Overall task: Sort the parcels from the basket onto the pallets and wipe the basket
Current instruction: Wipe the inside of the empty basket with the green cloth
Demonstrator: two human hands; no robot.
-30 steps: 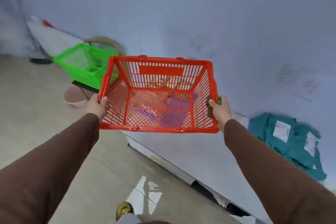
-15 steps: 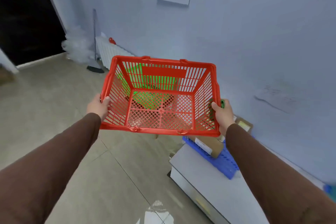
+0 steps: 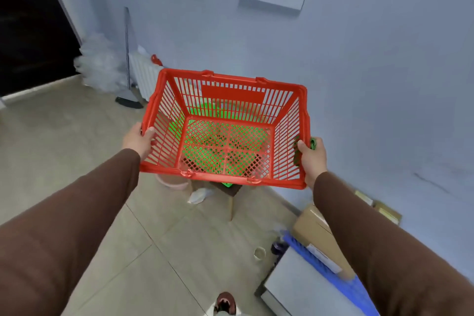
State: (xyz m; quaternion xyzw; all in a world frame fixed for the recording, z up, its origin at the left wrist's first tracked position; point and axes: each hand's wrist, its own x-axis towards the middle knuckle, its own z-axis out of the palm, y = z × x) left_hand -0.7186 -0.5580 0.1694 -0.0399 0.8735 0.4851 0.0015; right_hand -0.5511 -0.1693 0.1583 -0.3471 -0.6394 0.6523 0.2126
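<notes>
Red basket (image 3: 228,100): one, being carried.
Hands: left hand (image 3: 137,140) and right hand (image 3: 311,155) gripping its sides.
Cardboard parcels (image 3: 318,236): seemingly three.

Beige tiled floor (image 3: 77,161), crumpled white paper (image 3: 198,195), tape roll (image 3: 259,253), pink basin (image 3: 174,182)

Empty red mesh basket (image 3: 225,133) held tilted above floor.

sleeves (image 3: 84,226): long, brown, both arms | hands (image 3: 137,140): bare | footwear (image 3: 225,303): possibly reddish-brown slipper, blurred
</notes>
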